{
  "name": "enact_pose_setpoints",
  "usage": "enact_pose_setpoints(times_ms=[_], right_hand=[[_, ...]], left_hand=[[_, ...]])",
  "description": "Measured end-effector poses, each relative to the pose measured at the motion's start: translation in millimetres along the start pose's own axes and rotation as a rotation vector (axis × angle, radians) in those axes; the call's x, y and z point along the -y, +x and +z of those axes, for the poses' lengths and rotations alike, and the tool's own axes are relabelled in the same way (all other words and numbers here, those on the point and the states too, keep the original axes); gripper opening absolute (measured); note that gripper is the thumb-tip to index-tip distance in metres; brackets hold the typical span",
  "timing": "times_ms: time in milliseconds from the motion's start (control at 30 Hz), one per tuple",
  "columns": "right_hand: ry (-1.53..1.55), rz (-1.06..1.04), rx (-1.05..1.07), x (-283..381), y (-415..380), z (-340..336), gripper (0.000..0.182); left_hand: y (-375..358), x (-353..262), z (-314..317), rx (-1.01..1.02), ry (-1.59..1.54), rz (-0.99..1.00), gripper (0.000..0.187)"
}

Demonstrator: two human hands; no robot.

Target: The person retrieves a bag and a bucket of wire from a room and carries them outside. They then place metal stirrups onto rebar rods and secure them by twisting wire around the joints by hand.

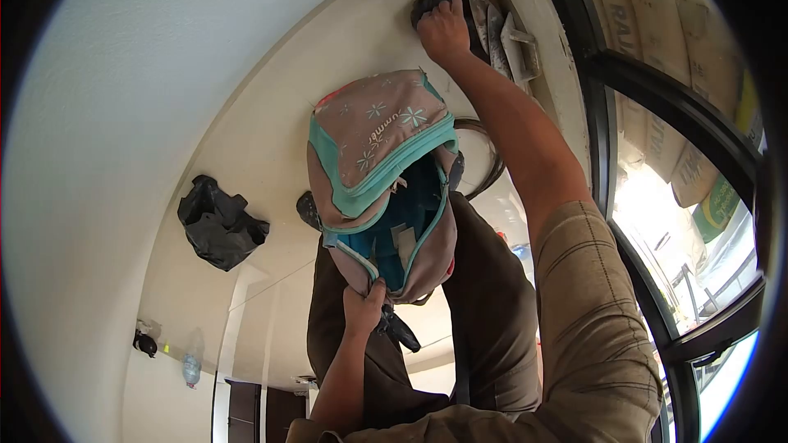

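An unzipped backpack (386, 135), greyish pink with turquoise trim and flower prints, rests between my knees with its blue lining showing. My left hand (361, 309) is closed on the lower edge of its opening. A pale tag or paper shows inside. Up at the top right, my right arm is stretched out, and my right hand (443, 29) has its fingers curled over a black bundle (427, 3), perhaps a plastic bag. Just right of that hand are greyish, dusty items (492, 37) beside a pale tray-like piece (522, 53).
A crumpled black plastic bag (220, 221) lies on the floor to the left. Coiled cable or hose (492, 168) sits behind the backpack. A clear bottle (191, 369) is at the lower left. On the right, a dark-framed window (603, 74) shows stacked sacks (657, 25) outside.
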State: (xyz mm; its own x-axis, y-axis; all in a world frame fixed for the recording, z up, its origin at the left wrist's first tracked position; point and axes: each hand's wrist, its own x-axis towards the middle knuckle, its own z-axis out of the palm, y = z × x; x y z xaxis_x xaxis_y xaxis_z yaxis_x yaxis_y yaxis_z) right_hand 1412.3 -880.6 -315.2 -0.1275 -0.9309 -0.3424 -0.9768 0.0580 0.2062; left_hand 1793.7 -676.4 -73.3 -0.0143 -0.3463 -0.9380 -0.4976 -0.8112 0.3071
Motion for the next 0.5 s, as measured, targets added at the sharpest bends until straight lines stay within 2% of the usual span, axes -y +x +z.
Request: enact_pose_setpoints(times_ms=[133,333,433,500], right_hand=[[0.187,0.033,0.022,24,-38,17,0.020],[0.636,-0.113,0.128,28,-65,29,0.020],[0.820,0.044,-0.258,21,-81,22,0.026],[0.838,0.492,-0.364,30,-89,8,0.044]], left_hand=[[3,-8,1,0.037,-0.044,0.042,0.018],[11,-11,4,0.076,0.024,0.120,0.017],[10,-4,2,0.132,-0.008,0.081,0.022],[12,-4,2,0.123,-0.009,0.082,0.025]])
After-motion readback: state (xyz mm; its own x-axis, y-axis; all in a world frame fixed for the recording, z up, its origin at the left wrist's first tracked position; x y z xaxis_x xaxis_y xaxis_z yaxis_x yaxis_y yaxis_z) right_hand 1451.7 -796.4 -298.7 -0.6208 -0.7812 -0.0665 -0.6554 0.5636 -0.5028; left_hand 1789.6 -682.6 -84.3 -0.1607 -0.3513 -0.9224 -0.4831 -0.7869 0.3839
